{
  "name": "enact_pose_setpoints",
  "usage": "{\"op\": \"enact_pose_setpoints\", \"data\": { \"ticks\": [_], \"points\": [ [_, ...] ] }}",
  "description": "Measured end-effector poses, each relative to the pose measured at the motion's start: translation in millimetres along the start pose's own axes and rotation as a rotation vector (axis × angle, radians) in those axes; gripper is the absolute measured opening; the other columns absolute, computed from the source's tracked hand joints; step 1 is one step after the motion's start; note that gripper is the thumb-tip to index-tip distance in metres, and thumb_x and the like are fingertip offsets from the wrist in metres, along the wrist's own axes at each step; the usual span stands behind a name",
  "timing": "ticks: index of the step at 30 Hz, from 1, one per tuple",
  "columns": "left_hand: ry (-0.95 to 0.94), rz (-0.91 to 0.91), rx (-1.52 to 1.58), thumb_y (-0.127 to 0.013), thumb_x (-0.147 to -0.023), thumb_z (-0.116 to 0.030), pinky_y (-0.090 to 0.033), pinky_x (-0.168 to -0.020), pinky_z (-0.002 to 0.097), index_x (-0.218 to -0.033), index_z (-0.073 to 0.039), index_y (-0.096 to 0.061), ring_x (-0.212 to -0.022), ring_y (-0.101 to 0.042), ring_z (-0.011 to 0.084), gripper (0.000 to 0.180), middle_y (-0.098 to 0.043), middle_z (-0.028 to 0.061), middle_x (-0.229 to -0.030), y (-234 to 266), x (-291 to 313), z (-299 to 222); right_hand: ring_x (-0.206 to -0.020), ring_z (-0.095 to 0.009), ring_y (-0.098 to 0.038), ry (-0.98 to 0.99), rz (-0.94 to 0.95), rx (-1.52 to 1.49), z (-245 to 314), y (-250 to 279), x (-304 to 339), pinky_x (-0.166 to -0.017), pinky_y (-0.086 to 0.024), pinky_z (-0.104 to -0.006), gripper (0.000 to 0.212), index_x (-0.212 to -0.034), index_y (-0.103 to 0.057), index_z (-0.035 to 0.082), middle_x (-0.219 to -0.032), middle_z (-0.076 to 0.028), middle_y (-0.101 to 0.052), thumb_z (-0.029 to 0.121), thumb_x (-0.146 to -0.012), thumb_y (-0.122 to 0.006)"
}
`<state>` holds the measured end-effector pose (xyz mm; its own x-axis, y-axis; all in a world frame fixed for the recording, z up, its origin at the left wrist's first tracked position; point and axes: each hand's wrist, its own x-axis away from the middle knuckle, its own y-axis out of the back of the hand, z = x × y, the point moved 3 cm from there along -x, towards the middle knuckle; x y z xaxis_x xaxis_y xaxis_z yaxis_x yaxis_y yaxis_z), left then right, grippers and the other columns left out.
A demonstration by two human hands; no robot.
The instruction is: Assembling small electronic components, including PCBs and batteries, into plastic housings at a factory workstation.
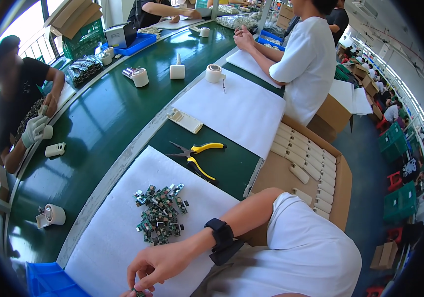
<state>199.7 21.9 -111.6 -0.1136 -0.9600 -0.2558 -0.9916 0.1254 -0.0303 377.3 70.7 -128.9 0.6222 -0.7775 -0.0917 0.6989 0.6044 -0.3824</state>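
Fingers (145, 283) pinching circuit board (140, 293), cropped, long axis unclear

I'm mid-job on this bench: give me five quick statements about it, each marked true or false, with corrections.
1. The pile of small circuit boards lies on a white sheet. True.
2. The pliers lie closed. False: their handles are spread apart.
3. The right hand rests on top of the pile. False: it is nearer the picture's bottom edge, its fingertips at a single circuit board.
4. A cardboard box holds white casings, many of them in rows. True.
5. The black wristband is on the left arm. False: it is on the right.
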Motion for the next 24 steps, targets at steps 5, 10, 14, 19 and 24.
{"op": "enact_pose_setpoints", "data": {
  "ticks": [5, 10, 14, 19, 24],
  "points": [
    [-0.005, -0.024, 0.022, -0.066, -0.090, -0.007, -0.052, -0.080, 0.0368, -0.110, 0.007, -0.063, -0.089, -0.065, 0.0279, 0.025, -0.062, 0.0176, -0.102, -1, 1, 2, -0.061, -0.010, -0.058, -0.010, -0.011, 0.030, 4, -1, 1, -0.055, -0.046, -0.0234, 0.030, -0.110, -0.065, 0.000, -0.079, -0.006, -0.069, 0.026, -0.096, -0.064],
    [-0.014, -0.031, -0.149, -0.061, -0.091, -0.009, -0.051, -0.078, 0.0341, -0.108, 0.004, -0.065, -0.083, -0.062, 0.0219, 0.021, -0.063, 0.0137, -0.098, 1, 0, 1, -0.061, -0.010, -0.059, -0.006, -0.013, 0.013, 6, -1, 2, -0.055, -0.046, -0.0231, 0.029, -0.109, -0.065, -0.001, -0.079, -0.006, -0.069, 0.025, -0.095, -0.064],
    [0.012, -0.019, -0.167, -0.060, -0.091, -0.005, -0.051, -0.080, 0.0339, -0.109, 0.003, -0.065, -0.085, -0.062, 0.0212, 0.020, -0.063, 0.0130, -0.100, 1, 0, 1, -0.062, -0.010, -0.059, 0.005, -0.022, 0.006, 5, -2, 3, -0.055, -0.047, -0.0230, 0.030, -0.110, -0.065, -0.001, -0.079, -0.007, -0.069, 0.025, -0.095, -0.065],
    [0.005, -0.011, -0.128, -0.059, -0.090, 0.001, -0.051, -0.081, 0.0331, -0.109, 0.002, -0.065, -0.085, -0.062, 0.0209, 0.019, -0.063, 0.0122, -0.101, 2, 1, 2, -0.062, -0.010, -0.059, 0.000, -0.020, 0.009, 7, -2, 4, -0.056, -0.047, -0.0232, 0.031, -0.110, -0.064, -0.001, -0.080, -0.007, -0.069, 0.026, -0.095, -0.065],
    [0.032, -0.026, -0.121, -0.058, -0.090, 0.003, -0.051, -0.081, 0.0319, -0.106, 0.002, -0.065, -0.085, -0.062, 0.0201, 0.018, -0.063, 0.0118, -0.101, 1, 1, 3, -0.062, -0.010, -0.059, -0.003, -0.021, 0.014, 6, -2, 4, -0.056, -0.048, -0.0235, 0.032, -0.111, -0.064, 0.000, -0.080, -0.007, -0.069, 0.027, -0.095, -0.065]
  ]
}}
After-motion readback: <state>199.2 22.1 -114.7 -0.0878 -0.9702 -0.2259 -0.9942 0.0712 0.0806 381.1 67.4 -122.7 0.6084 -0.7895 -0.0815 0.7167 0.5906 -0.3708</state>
